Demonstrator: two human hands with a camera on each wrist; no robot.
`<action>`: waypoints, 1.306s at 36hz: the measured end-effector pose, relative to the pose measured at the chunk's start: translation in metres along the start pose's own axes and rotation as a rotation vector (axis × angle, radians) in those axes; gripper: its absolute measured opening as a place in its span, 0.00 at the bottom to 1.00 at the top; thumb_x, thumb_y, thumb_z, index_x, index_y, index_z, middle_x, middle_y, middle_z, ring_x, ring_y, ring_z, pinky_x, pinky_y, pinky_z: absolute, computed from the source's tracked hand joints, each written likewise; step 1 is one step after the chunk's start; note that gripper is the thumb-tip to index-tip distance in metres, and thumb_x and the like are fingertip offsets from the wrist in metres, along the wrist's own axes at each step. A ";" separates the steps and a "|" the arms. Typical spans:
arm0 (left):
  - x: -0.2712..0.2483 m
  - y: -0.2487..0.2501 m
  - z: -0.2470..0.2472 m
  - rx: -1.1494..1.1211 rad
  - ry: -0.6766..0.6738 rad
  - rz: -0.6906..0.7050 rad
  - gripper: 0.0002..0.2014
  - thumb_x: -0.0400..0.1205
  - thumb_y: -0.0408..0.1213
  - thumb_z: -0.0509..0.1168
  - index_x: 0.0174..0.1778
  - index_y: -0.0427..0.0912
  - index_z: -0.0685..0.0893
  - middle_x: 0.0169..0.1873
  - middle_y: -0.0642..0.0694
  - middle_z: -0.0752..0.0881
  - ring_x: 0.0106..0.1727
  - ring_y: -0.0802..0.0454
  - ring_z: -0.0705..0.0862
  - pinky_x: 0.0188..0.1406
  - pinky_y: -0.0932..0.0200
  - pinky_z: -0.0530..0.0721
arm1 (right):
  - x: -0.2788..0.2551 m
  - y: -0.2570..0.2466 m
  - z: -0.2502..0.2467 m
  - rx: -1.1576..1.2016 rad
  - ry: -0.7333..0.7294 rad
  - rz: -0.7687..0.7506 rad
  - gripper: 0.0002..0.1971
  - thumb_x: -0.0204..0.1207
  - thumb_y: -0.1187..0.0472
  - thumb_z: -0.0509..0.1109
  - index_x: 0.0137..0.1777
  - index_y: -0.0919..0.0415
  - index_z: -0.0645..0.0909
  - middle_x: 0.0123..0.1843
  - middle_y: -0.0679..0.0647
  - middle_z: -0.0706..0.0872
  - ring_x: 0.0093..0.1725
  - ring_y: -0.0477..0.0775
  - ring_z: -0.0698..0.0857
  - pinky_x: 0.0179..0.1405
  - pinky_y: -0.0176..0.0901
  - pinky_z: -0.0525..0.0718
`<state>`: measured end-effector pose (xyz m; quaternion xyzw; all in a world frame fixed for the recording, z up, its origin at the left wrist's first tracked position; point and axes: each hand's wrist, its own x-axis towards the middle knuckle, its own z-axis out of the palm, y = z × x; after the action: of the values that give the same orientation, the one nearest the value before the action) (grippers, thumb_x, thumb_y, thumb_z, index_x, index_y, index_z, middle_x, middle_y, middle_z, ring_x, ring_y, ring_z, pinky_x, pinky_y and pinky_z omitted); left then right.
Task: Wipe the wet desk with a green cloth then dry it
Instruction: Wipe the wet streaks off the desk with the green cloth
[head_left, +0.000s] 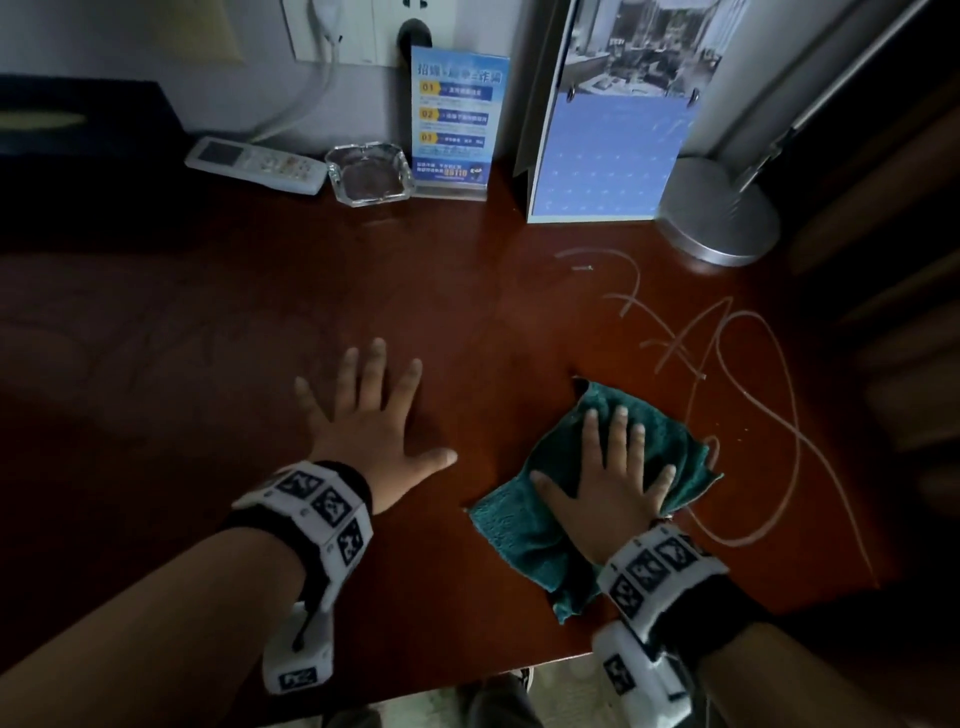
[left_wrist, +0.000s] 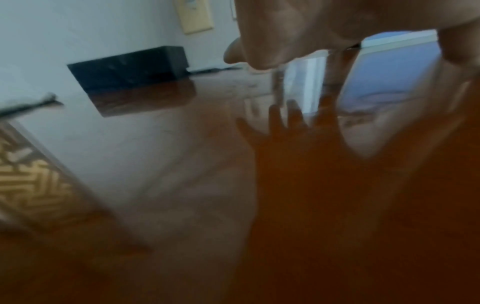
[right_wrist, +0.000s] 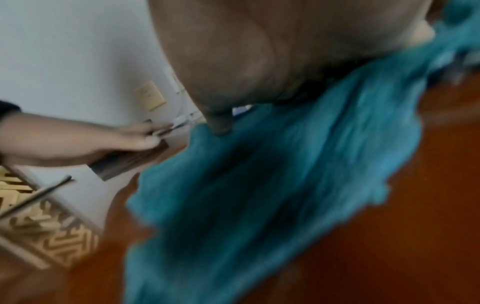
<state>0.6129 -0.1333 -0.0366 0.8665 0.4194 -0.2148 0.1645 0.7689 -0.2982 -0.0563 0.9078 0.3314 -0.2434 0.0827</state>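
Green cloth (head_left: 550, 514) lies flat on the desk (head_left: 260, 312) beneath the right hand (head_left: 610, 483), fingers spread and pressing. Left hand (head_left: 374, 421) rests splayed alongside, bracing. Water streaks (head_left: 727, 364) remain beyond the fingertips: sweep outward, keeping palm pressure even.

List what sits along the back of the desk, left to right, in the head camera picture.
Dark box → white remote control → glass ashtray → blue notice in a clear stand → standing calendar → silver lamp base.
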 end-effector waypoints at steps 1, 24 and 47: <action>0.000 0.005 0.002 -0.003 -0.006 0.019 0.48 0.73 0.76 0.48 0.79 0.60 0.29 0.77 0.47 0.22 0.79 0.43 0.25 0.73 0.24 0.35 | 0.000 -0.002 0.005 0.010 0.012 0.000 0.47 0.72 0.24 0.41 0.82 0.49 0.27 0.82 0.53 0.24 0.82 0.57 0.28 0.77 0.73 0.36; 0.019 0.050 0.023 -0.024 -0.145 -0.036 0.43 0.74 0.76 0.44 0.75 0.66 0.24 0.75 0.50 0.19 0.77 0.42 0.22 0.71 0.25 0.32 | -0.015 0.032 0.042 -0.083 0.163 -0.321 0.44 0.73 0.24 0.39 0.83 0.49 0.55 0.85 0.59 0.55 0.82 0.66 0.56 0.70 0.82 0.58; 0.018 0.053 0.022 -0.009 -0.136 -0.066 0.44 0.73 0.76 0.44 0.75 0.66 0.25 0.76 0.50 0.20 0.78 0.43 0.23 0.73 0.25 0.33 | -0.025 0.051 0.051 -0.060 0.252 -0.504 0.34 0.80 0.36 0.49 0.84 0.48 0.54 0.85 0.54 0.55 0.84 0.59 0.52 0.74 0.71 0.49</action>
<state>0.6599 -0.1628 -0.0592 0.8349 0.4365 -0.2768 0.1894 0.7651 -0.3671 -0.0891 0.8171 0.5613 -0.1317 0.0045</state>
